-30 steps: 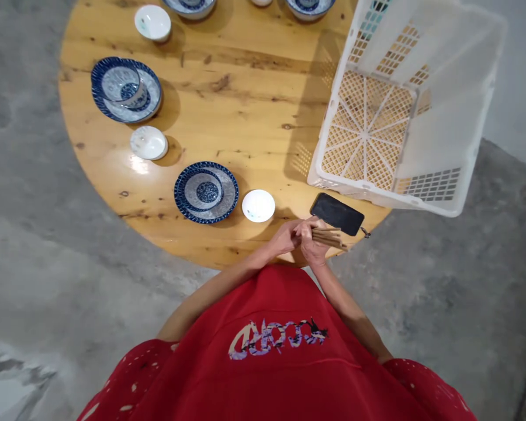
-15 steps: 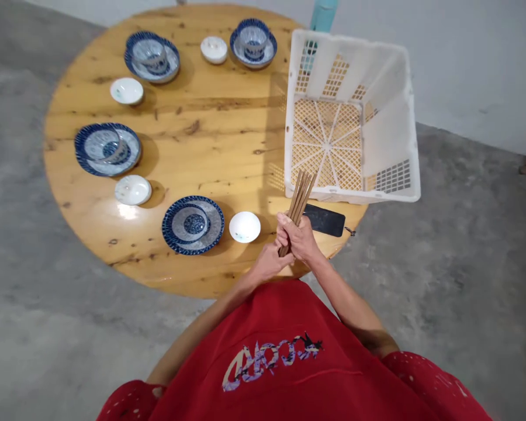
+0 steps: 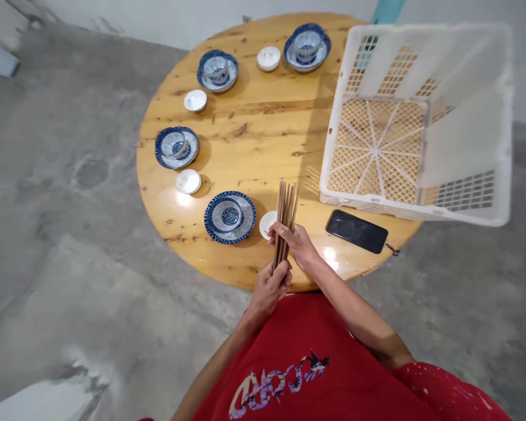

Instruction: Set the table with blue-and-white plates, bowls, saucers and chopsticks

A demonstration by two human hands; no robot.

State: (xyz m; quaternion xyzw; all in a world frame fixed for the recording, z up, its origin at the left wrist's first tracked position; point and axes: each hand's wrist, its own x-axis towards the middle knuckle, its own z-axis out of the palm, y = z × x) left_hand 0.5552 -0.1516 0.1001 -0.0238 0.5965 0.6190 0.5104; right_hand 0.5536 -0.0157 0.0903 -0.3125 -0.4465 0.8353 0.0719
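The right grip (image 3: 296, 242) and, having slid just below it, the left grip (image 3: 268, 287) are clenching the chopstick bundle (image 3: 284, 202), now swinging upright beside the white saucer (image 3: 265, 224).

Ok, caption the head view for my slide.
Left hand and right hand grip a chopstick bundle over a round table set with blue bowls.

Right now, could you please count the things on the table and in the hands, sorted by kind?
Blue-patterned plates: 4
Blue-patterned bowls, one on each plate: 4
Small white dishes: 4
White plastic basket: 1
Black phone: 1
Bundle of chopsticks, gripped by left hand and right hand: 1
Total: 15
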